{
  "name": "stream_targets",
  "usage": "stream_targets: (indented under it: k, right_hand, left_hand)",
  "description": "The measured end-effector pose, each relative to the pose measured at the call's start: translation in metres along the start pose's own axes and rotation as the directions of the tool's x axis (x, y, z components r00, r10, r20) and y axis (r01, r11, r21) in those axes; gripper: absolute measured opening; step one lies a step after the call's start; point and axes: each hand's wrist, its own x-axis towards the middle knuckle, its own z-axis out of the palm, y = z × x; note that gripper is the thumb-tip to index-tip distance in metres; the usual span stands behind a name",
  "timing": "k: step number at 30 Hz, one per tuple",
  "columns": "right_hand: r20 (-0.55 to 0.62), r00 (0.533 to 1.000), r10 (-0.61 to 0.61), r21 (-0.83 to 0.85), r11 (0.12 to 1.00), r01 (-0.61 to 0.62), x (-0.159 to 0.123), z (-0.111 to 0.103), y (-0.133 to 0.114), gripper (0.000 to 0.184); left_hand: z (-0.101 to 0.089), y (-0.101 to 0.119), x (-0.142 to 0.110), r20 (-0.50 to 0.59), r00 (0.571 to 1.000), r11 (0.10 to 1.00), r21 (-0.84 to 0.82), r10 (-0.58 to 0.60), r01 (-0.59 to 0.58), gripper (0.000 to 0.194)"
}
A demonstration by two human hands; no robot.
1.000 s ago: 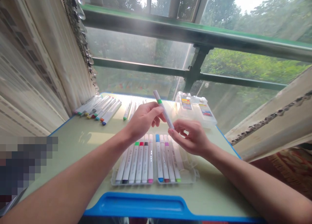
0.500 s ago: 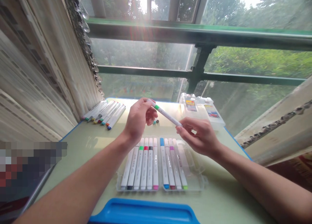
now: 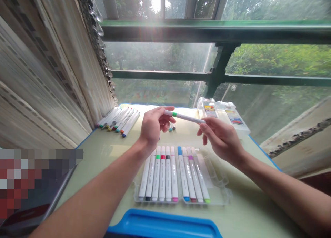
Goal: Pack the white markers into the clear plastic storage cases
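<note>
A white marker pen (image 3: 188, 118) with a green band is held up in the air, lying nearly level between my two hands. My left hand (image 3: 153, 125) pinches its left end, by the green band. At its other end my right hand (image 3: 222, 134) grips it between thumb and fingers. Below them on the table lies a clear plastic case (image 3: 219, 196), opened out flat. Several white markers (image 3: 162, 179) stand side by side in its left half, and several more markers (image 3: 193, 179) fill part of the right half.
A heap of markers (image 3: 124, 122) lies at the back left of the table (image 3: 103, 169). Clear cases with labels (image 3: 227, 115) stand at the back right. Small marker ends (image 3: 172, 129) show behind my hands. A blue tray (image 3: 165, 224) sits at the near edge. Curtains hang at both sides.
The marker has turned from a slant to nearly level, as my right hand rose with its end. Both hands still hold it. The whole view has shifted slightly.
</note>
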Motion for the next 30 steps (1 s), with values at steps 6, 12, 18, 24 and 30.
stream_targets:
  k: [6, 12, 18, 24, 30]
  right_hand:
    - [-0.017, 0.998, 0.062, 0.063, 0.996, -0.061, 0.0000, -0.0007, 0.0058, 0.025]
    - [-0.025, 0.996, 0.090, 0.136, 0.987, -0.086, 0.0015, -0.0003, 0.0054, 0.023]
    - [-0.034, 0.995, 0.098, 0.162, 0.983, -0.091, 0.0032, -0.0020, 0.0053, 0.023]
    - [-0.009, 0.995, 0.102, 0.179, 0.979, -0.098, 0.0024, -0.0013, 0.0057, 0.022]
    - [0.002, 0.994, 0.106, 0.169, 0.980, -0.104, 0.0021, -0.0015, 0.0046, 0.026]
  left_hand:
    - [0.0015, 0.0015, -0.0029, 0.039, 0.998, 0.992, -0.109, -0.055, 0.059, 0.031]
    - [0.0016, -0.0013, -0.0042, 0.062, 0.996, 0.995, -0.076, -0.057, 0.061, 0.029]
    - [0.0006, -0.0038, -0.0045, 0.082, 0.995, 0.997, -0.043, -0.064, 0.068, 0.025]
    - [-0.0006, -0.0039, -0.0050, 0.089, 0.995, 0.995, -0.082, -0.052, 0.059, 0.024]
    - [0.0011, -0.0019, -0.0059, 0.076, 0.996, 0.995, -0.082, -0.043, 0.050, 0.021]
